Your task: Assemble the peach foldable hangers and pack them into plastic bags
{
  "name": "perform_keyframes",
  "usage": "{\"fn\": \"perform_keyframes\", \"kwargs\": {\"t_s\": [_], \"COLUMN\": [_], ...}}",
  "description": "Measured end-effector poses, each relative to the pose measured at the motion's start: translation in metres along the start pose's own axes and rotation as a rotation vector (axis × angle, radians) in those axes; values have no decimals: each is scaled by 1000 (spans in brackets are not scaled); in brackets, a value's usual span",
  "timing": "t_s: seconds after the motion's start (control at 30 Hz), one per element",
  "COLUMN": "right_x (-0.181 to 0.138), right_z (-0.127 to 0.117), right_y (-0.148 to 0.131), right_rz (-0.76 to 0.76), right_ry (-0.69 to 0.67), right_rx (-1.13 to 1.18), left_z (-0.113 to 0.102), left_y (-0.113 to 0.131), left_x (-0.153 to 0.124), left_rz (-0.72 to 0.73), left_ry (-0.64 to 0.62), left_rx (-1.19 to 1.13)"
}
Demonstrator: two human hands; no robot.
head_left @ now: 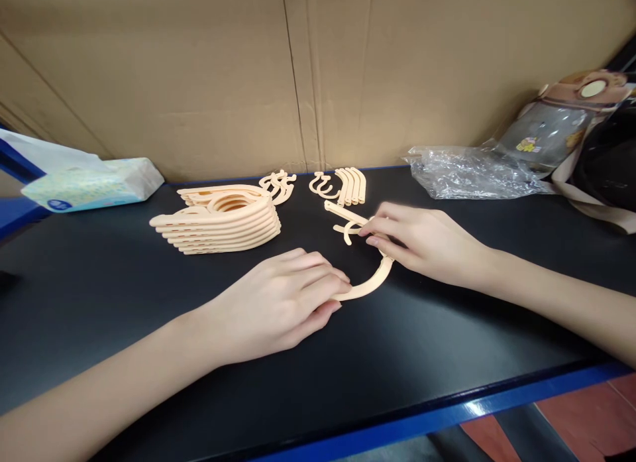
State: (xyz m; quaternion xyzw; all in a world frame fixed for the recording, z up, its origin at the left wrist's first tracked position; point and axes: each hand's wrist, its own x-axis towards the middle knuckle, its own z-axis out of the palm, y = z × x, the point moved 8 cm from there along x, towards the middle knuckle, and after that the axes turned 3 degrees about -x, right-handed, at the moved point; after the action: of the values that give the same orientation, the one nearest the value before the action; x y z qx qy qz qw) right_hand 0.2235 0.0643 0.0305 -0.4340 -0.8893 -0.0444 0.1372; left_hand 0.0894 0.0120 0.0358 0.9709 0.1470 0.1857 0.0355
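Note:
Near the middle of the table, my left hand [288, 299] has its fingers closed on the near end of a curved cream plastic hanger arm [370, 284]. At the other end of that piece is my right hand [422, 240], its thumb and fingers pinched over the joint, which they partly hide. A straight cream arm [345, 213] and a small hook [348, 232] stick out beyond the right fingertips. Whether these are joined to the curved arm I cannot tell. Left of my hands lies a stack of folded cream hangers [223, 227].
Loose hooks [322, 183] and several curved arms [352, 185] lie at the back centre, with more small pieces [281, 183] beside the stack. A tissue pack [99, 183] is at the left. Clear plastic wrap [467, 173] and a bottle [546, 127] stand right, before a cardboard wall [223, 77].

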Motion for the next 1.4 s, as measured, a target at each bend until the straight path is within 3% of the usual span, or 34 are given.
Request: {"fn": "perform_keyframes", "kwargs": {"t_s": [0.27,0.5,0.67,0.9,1.07,1.27,1.4], "right_x": [-1,-4,-4,-5,-9,-18,-21], "right_z": [4,4,1,-1,-3,1,1], "right_y": [-6,-17,-22,-23,-36,-61,-72], "right_rz": [-85,-186,-217,-246,-372,-500,-533], "right_ry": [-13,0,12,4,-15,9,41], "right_rx": [3,16,21,83,165,-5,-40], "left_z": [4,-8,-9,-8,-9,-10,-9], "left_y": [-14,-27,-30,-37,-39,-46,-44], "left_x": [-2,-3,-3,-5,-7,-13,-12], "left_rz": [-110,-196,-249,-365,-459,-640,-652], "left_ry": [-3,103,80,48,50,74,72], "left_rx": [-59,156,239,204,171,117,89]}}
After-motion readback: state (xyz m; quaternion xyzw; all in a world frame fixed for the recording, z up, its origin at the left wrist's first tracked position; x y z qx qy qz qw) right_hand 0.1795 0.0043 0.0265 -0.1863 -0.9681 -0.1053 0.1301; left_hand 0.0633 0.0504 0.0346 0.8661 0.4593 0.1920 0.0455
